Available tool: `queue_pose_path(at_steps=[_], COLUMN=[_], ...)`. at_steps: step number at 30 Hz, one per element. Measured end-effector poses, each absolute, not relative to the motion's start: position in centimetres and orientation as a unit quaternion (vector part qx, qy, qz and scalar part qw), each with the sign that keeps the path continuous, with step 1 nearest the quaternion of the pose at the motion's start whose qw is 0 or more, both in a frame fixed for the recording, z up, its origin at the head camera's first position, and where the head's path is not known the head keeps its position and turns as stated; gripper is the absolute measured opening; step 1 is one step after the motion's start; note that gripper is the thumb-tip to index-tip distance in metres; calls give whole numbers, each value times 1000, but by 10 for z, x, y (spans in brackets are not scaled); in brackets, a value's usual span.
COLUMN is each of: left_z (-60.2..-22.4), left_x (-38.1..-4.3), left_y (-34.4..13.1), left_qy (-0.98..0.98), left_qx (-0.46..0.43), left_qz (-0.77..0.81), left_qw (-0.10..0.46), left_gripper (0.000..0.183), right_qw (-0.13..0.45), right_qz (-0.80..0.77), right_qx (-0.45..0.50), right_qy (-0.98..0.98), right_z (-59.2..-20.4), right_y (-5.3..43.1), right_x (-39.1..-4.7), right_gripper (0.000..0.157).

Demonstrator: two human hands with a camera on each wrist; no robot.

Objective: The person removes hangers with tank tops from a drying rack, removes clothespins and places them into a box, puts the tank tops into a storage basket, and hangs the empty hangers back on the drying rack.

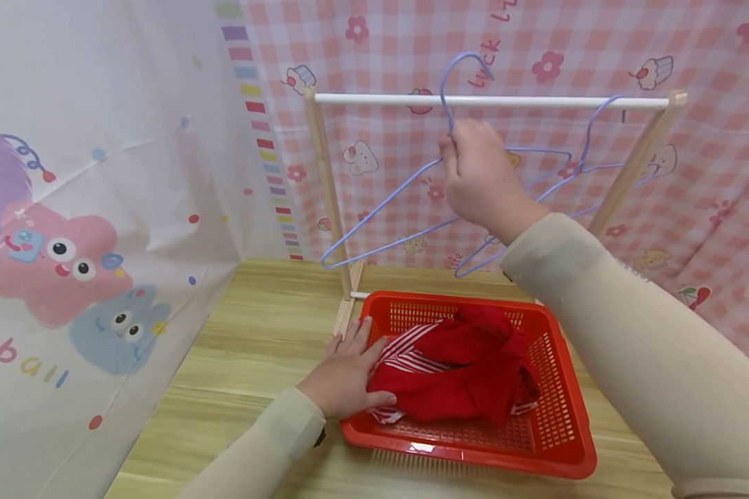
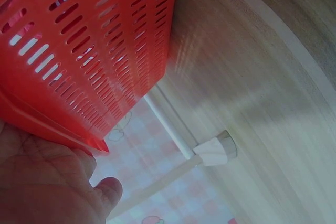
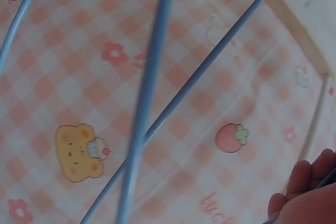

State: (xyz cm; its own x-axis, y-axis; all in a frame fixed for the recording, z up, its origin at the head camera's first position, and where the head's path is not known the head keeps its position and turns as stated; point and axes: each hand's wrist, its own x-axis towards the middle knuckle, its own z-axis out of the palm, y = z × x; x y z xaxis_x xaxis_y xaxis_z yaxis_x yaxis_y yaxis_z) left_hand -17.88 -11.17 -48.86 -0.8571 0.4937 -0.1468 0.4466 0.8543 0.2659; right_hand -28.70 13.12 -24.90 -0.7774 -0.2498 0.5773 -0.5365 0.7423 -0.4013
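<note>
My right hand (image 1: 477, 173) grips a blue-purple wire hanger (image 1: 381, 206) just below its hook, and the hook rises above the rack's white rod (image 1: 374, 100). In the right wrist view, curled fingers (image 3: 302, 174) show at the lower right corner, with blue wires crossing the middle. My left hand (image 1: 346, 374) rests over the left rim of a red plastic basket (image 1: 468, 455), fingers extended. From the left wrist, that hand (image 2: 52, 182) lies against the rim beside the slotted wall. Inside the basket is a crumpled red garment (image 1: 449, 391) with red-and-white striped parts.
A second hanger (image 1: 589, 132) hangs on the rod's right part. The rack's left wooden post (image 1: 329, 187) stands behind the basket on a wood-grain table (image 1: 250, 346). Pink checked cloth (image 1: 387, 55) hangs behind, and a white cartoon-print sheet (image 1: 162, 208) lines the left side.
</note>
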Motion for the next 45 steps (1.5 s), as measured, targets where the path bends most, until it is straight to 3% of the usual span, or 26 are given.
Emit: queue_pose_path(at_steps=[30,45], left_z=[-486,-486], left_x=[-176,-177], left_y=[-113,-112], left_qy=[957,957], left_qx=[240,244], left_qz=[122,114], left_qw=[110,107], left_gripper=[99,98], right_qw=[148,137], right_qz=[311,301], right_qx=[125,125], right_qy=[-931,-935], right_z=[-256,-268], right_y=[160,167], right_x=[-316,-317], right_gripper=[37,41])
